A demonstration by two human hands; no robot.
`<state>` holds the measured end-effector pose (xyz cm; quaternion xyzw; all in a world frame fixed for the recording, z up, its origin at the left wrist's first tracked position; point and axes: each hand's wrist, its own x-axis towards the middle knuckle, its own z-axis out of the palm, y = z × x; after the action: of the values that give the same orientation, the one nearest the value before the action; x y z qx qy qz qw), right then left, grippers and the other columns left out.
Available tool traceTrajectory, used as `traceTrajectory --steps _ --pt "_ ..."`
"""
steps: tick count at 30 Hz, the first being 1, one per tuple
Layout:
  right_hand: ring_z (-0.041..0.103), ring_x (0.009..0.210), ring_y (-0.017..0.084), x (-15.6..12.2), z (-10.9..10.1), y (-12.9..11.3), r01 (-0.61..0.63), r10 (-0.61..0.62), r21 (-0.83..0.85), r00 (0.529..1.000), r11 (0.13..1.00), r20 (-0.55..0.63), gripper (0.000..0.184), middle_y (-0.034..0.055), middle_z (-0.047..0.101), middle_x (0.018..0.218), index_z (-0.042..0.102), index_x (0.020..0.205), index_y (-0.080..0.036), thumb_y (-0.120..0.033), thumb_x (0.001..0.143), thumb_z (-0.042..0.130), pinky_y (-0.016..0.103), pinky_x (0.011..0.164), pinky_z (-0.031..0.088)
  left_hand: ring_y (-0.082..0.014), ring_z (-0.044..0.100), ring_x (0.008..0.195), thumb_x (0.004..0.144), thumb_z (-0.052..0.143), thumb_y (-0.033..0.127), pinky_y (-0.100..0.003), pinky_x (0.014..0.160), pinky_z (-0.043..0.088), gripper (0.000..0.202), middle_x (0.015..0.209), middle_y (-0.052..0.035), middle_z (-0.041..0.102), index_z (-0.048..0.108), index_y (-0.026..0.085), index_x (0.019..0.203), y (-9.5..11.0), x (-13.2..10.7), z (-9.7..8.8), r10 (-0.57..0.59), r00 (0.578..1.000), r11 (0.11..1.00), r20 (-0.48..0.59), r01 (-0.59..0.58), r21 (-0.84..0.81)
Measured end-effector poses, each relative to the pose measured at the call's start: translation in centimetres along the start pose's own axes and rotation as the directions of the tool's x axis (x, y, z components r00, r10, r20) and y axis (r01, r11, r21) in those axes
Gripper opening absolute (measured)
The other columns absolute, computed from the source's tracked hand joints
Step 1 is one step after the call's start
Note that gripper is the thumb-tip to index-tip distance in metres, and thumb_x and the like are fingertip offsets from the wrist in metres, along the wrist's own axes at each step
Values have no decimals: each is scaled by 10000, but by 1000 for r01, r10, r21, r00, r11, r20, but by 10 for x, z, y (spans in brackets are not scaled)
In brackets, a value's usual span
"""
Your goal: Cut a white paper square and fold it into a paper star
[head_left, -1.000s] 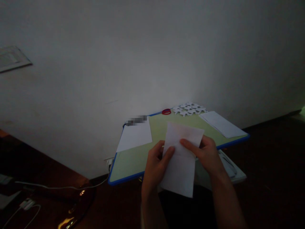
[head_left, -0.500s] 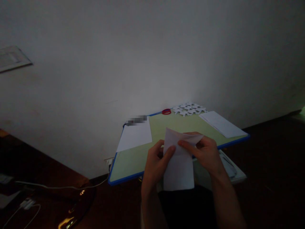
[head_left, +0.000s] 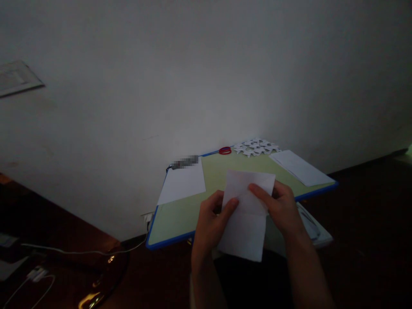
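Note:
A white sheet of paper (head_left: 246, 231), with a crease running across its middle, is held up in front of the table's near edge. My left hand (head_left: 210, 225) grips its left side, thumb on the front face and fingers behind. On the right edge, my right hand (head_left: 283, 208) pinches the upper part, its thumb lying across the front. The fingers behind the paper are mostly hidden. Both hands are closed on this one sheet.
The light green table (head_left: 222, 171) has a blue edge and stands against the wall. On it lie a large white sheet (head_left: 185, 182), red-handled scissors (head_left: 225, 150), several folded paper pieces (head_left: 255, 147) and a paper stack (head_left: 302, 167). A white box (head_left: 313, 225) sits lower right.
The top of the paper, folded over at a slant before, is now opened out flat. My right hand has shifted slightly, its thumb now on the sheet's upper right.

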<state>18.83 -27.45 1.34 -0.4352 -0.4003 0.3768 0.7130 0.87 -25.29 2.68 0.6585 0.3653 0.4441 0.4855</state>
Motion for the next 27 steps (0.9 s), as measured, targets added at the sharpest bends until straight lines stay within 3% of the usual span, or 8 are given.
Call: traceTrajectory --steps 9,11,15,20,27 --pt "740 781 220 2 1 6 24 -22 99 1000 995 -21 266 37 817 891 795 917 -223 -430 769 875 287 662 593 -186 678 811 894 756 450 -249 687 500 280 889 -42 745 722 178 950 -2 -1 -2 -2 997 1000 77 4 -30" --pt "746 832 217 1 1 5 25 -23 128 1000 991 -11 284 35 819 967 791 1007 -244 -416 792 861 283 702 596 -175 660 783 903 744 459 -243 670 487 283 858 -34 727 720 178 924 -1 -1 -1 8 997 1000 71 -7 -12" --pt "754 884 224 2 3 2 18 -19 148 1000 989 0 549 39 811 1077 670 1327 -305 -397 817 849 290 719 604 -177 650 781 905 735 475 -244 661 485 302 860 -42 726 725 174 902 2 -1 2 4 1000 1000 19 -3 -15" --pt "760 805 231 4 2 3 -7 3 158 1000 987 26 533 56 815 1007 670 1305 -272 -405 818 842 303 673 608 -199 665 809 895 742 471 -251 663 499 304 886 -62 738 737 169 925 4 0 2 -15 1000 998 -22 13 -64" --pt "702 654 168 1 4 -2 -90 69 291 994 953 83 591 3 785 842 620 1349 -308 -355 806 849 252 599 559 -199 660 819 886 756 455 -257 690 498 284 877 -55 734 742 172 900 -2 0 -3 -7 1000 998 -14 6 -61"
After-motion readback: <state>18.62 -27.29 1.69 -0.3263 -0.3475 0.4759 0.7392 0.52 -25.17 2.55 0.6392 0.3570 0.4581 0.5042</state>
